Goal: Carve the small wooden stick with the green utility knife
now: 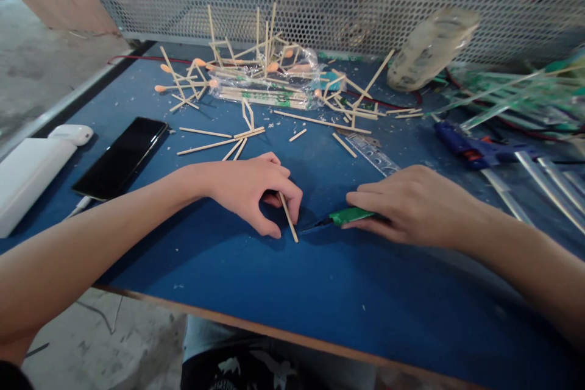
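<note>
My left hand (262, 192) is curled over a short thin wooden stick (289, 219), steadying it with the fingers while the thumb stays apart. The stick's lower end slants down toward the blue tabletop (256, 280). My right hand (406, 207) grips a green-handled craft knife (351, 215). Its thin dark blade points left, with the tip close to the stick's lower end; whether they touch I cannot tell. Just beyond my hands lie loose cut sticks (344, 145) and a clear ruler (372, 154), partly hidden behind my right hand.
Stick figures with orange tips (187, 85) surround a plastic packet of sticks (262, 96) at the back. A phone (121, 158) and a white box (31, 180) lie left. To the right are a blue glue gun (475, 143), glue sticks (548, 189) and a cloudy bottle (429, 49).
</note>
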Demonstrator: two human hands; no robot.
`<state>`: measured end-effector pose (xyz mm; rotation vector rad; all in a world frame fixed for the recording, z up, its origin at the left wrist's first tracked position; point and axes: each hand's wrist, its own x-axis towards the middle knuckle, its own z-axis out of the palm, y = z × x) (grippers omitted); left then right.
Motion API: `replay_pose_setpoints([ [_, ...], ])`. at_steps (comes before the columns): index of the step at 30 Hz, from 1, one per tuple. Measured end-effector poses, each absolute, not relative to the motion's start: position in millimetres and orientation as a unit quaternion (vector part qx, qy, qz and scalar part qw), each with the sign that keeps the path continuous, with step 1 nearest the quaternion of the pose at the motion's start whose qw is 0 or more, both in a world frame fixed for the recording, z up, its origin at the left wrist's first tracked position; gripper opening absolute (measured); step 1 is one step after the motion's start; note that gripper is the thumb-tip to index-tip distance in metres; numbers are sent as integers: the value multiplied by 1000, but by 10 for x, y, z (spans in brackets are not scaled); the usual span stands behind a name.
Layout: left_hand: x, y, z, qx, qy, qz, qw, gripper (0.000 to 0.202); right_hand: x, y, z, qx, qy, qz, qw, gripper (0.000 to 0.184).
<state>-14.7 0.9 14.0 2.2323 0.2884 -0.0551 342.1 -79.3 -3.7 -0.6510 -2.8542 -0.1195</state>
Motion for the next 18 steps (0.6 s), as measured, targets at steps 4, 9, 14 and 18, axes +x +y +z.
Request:
replay_pose_setpoints([
  [4, -154, 3, 121, 895, 113, -21, 431, 33, 3447, -785, -47, -228, -968, -30, 97, 54],
  [9, -163, -4, 96, 898, 110, -15, 426, 36, 3469, -778, -60, -236, -967, -20, 92, 48],
  [14, -151, -18, 92, 902, 111, -16, 416, 28, 3465, -774, -56, -234, -967, -21, 96, 48],
  [18, -143, -11, 93, 903, 107, -3, 415, 17, 3454, -780, -49, -245, -966, -14, 87, 51],
])
